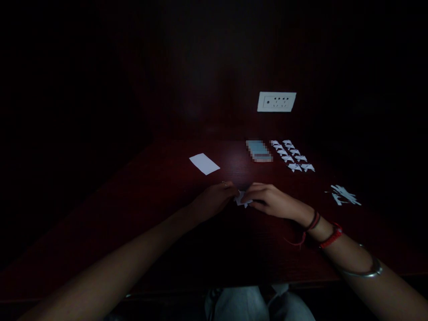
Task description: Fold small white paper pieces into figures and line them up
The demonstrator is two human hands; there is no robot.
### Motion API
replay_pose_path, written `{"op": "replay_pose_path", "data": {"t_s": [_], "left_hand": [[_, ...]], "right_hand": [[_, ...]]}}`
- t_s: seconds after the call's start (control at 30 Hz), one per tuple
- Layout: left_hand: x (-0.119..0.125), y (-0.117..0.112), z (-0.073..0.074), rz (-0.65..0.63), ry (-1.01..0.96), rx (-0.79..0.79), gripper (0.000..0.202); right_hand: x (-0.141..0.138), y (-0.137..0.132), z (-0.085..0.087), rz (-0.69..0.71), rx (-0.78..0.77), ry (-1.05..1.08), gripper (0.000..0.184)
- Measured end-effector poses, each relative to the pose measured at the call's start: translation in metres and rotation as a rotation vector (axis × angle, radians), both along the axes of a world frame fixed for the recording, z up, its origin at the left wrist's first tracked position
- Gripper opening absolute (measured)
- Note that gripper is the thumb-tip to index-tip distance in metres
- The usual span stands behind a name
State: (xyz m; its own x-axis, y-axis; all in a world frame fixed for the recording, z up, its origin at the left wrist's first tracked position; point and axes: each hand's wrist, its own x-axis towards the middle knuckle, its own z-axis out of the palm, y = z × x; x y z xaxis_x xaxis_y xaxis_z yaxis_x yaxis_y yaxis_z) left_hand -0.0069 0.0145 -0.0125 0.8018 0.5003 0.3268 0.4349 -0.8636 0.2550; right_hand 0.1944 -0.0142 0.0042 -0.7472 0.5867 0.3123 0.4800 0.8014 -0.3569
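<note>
Low over the dark red table, a small piece of folded white paper (243, 199) is between my two hands. My left hand (216, 199) has its fingers closed at the paper's left side, a ring on one finger. From the right, my right hand (271, 199) grips the paper's other side with thumb and fingers bent together. The fingertips hide part of the paper, and its exact shape is hard to make out in the dim light.
A flat white sheet (204, 164) lies ahead on the left. A blurred-out phone-like object (259, 151) lies farther back, beside two rows of small folded paper pieces (294, 167). Thin paper strips (345, 195) are heaped at right. A socket plate (277, 102) is on the back wall.
</note>
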Motion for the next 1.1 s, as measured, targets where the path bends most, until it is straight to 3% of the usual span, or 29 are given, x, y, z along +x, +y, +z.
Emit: {"op": "replay_pose_path", "data": {"t_s": [0.2,0.47,0.63,0.77,1.1], "left_hand": [[-0.001,0.006,-0.006,-0.084,-0.014,-0.026,0.032],[-0.01,0.006,-0.017,-0.03,0.078,0.001,0.048],[-0.011,0.002,-0.01,-0.089,0.144,0.054,0.051],[-0.011,-0.002,-0.002,-0.148,0.14,0.109,0.041],[-0.01,-0.009,0.01,-0.193,0.129,-0.033,0.043]], "right_hand": [[0.005,0.001,0.001,0.034,-0.133,0.032,0.028],[0.014,0.006,-0.002,-0.036,-0.084,0.038,0.022],[0.013,0.007,-0.003,-0.033,-0.026,-0.042,0.016],[0.01,0.003,-0.003,-0.04,0.04,-0.092,0.017],[0.002,-0.005,-0.001,-0.088,0.255,-0.273,0.017]]}}
